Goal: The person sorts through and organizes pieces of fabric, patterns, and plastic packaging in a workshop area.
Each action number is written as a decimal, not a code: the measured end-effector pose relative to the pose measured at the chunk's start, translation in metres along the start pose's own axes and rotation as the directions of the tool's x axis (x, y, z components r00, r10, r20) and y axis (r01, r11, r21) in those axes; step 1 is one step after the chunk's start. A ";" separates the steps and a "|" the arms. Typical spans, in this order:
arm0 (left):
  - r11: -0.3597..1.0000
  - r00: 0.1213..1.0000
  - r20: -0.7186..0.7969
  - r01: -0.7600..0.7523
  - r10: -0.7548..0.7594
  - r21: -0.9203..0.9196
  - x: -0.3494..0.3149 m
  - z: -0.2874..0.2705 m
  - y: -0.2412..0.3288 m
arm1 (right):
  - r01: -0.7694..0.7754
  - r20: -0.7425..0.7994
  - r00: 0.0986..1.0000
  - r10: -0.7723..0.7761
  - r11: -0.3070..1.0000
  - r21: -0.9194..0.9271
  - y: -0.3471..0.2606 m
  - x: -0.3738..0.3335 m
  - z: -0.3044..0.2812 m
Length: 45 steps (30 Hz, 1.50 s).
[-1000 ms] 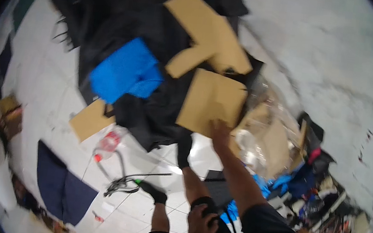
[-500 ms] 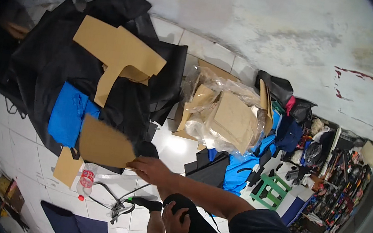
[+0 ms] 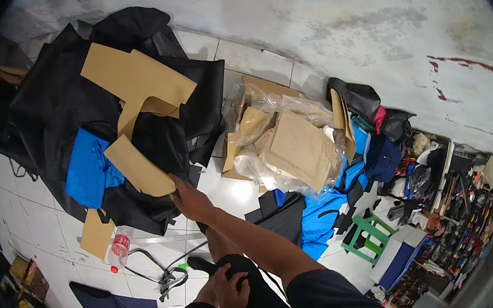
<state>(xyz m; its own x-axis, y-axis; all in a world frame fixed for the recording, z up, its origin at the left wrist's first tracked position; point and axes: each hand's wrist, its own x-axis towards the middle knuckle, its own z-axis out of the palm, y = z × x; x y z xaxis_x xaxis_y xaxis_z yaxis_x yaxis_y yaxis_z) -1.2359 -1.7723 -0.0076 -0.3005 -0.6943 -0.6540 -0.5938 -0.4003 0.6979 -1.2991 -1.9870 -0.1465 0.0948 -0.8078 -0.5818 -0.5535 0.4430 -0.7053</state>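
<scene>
My right hand (image 3: pixel 189 199), arm stretched out to the left, grips the end of a curved brown cardboard piece (image 3: pixel 138 168) between thumb and fingers. The piece is held above a heap of black fabric (image 3: pixel 51 110), beside folded blue fabric (image 3: pixel 86 166). On the same heap, larger cut cardboard pieces (image 3: pixel 136 77) overlap just beyond it. My left hand (image 3: pixel 231 288) lies on my knee, fingers apart and bent over it, with nothing held.
Plastic-wrapped cardboard sheets (image 3: pixel 301 151) sit by the stained wall (image 3: pixel 333 30). A bottle (image 3: pixel 120 246), a tan sheet (image 3: pixel 96 234) and a black strap (image 3: pixel 169 276) lie on white tiles. At right stand a green stool (image 3: pixel 367 238) and cluttered shelves (image 3: pixel 463 230).
My right hand has moved slightly up with the cardboard piece, which is now turned and shows a narrower shape. My left hand stays on the knee. The whole view has shifted a little.
</scene>
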 end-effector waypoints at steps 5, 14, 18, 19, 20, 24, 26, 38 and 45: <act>0.995 0.997 -0.011 -0.074 0.075 0.074 -0.012 0.008 -0.006 | -0.069 0.126 0.988 0.094 0.980 -0.185 0.062 -0.059 0.009; 0.961 0.967 0.086 -0.250 0.241 0.119 -0.056 0.016 -0.036 | -0.404 0.077 0.899 0.430 0.886 -0.227 0.199 -0.275 0.016; 0.977 0.975 0.067 -0.214 0.213 0.011 -0.074 -0.003 -0.061 | -0.472 0.015 0.880 0.475 0.877 -0.094 0.219 -0.352 0.004; 0.975 0.979 0.030 -0.205 0.203 0.086 -0.080 -0.009 -0.071 | -0.500 -0.018 0.866 0.500 0.864 -0.057 0.231 -0.370 -0.001; 0.976 0.989 0.027 -0.149 0.146 0.158 -0.087 -0.016 -0.089 | -0.518 -0.044 0.855 0.517 0.855 -0.019 0.239 -0.378 -0.006; 0.919 0.994 0.082 0.039 -0.077 0.392 -0.107 -0.040 -0.127 | -0.596 -0.192 0.785 0.589 0.803 0.022 0.261 -0.393 -0.043; 0.894 0.990 0.109 0.029 -0.086 0.448 -0.116 -0.046 -0.142 | -0.561 -0.257 0.790 0.557 0.825 0.065 0.273 -0.385 -0.073; 0.750 0.769 0.144 0.533 -0.622 0.391 -0.114 0.021 -0.053 | -0.426 -0.590 0.718 0.369 0.903 0.048 0.396 -0.236 -0.324; 0.796 0.837 0.109 0.458 -0.536 0.397 -0.110 -0.028 -0.076 | -0.599 -0.486 0.772 0.410 0.726 -0.338 0.379 -0.131 -0.439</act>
<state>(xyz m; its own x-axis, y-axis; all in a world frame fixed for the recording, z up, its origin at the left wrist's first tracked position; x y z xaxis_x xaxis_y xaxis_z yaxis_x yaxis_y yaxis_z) -1.1366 -1.6823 0.0189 -0.0149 -0.3012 -0.9535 -0.9062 -0.3990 0.1402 -1.8848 -1.8841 -0.1598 -0.5562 -0.6309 -0.5409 -0.7384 0.6739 -0.0267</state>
